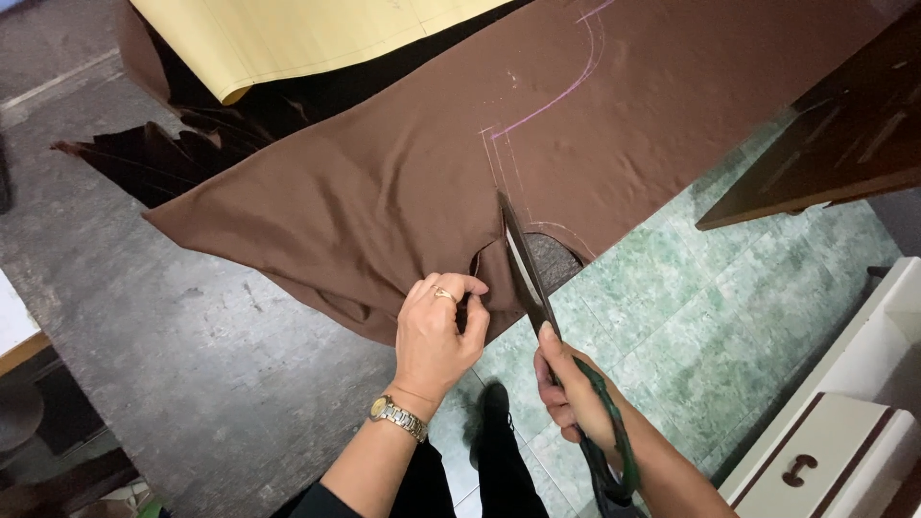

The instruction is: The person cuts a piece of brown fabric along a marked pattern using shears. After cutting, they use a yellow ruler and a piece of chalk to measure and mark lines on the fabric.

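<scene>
Both hands sit closest to the camera: left hand (436, 331), with a gold watch (397, 417) on its wrist, has its fingers (459, 288) pinched shut on the brown cloth (403, 182) edge. Right hand (576, 393) is closed around green-handled scissors (537, 297), blades slightly open in the cloth along a chalk line (556, 96). Cloth lies across a worn grey surface (192, 345), yellow paper (288, 34) beyond it. Green tiled floor (691, 326) beside the cloth, white cabinet (844, 432) further off.
</scene>
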